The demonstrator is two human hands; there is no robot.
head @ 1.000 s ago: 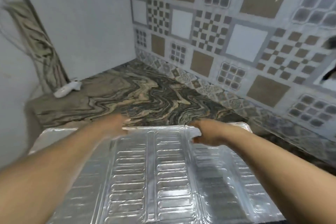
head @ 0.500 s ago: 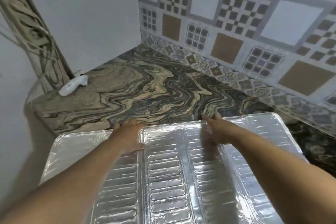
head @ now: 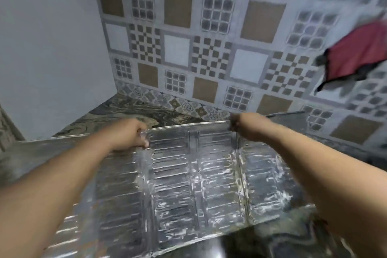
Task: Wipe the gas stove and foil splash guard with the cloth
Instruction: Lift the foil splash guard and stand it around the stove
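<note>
The embossed foil splash guard (head: pixel 192 184) fills the lower middle of the view, tilted up with its top edge towards the tiled wall. My left hand (head: pixel 130 134) grips that top edge left of centre. My right hand (head: pixel 244 126) grips the same edge to the right. A red cloth (head: pixel 360 52) with dark trim hangs on the wall at the upper right, apart from both hands. The gas stove is not in view.
A swirled marble counter (head: pixel 134 111) runs behind the foil to the corner. The patterned tile wall (head: pixel 209 48) stands at the back and a plain white wall (head: pixel 52 48) on the left. A dark patch of counter (head: pixel 293 239) shows at the lower right.
Both hands have closed on the foil's top edge and raised it from lying flat to tilted. The view has swung up and right, so the red cloth now shows.
</note>
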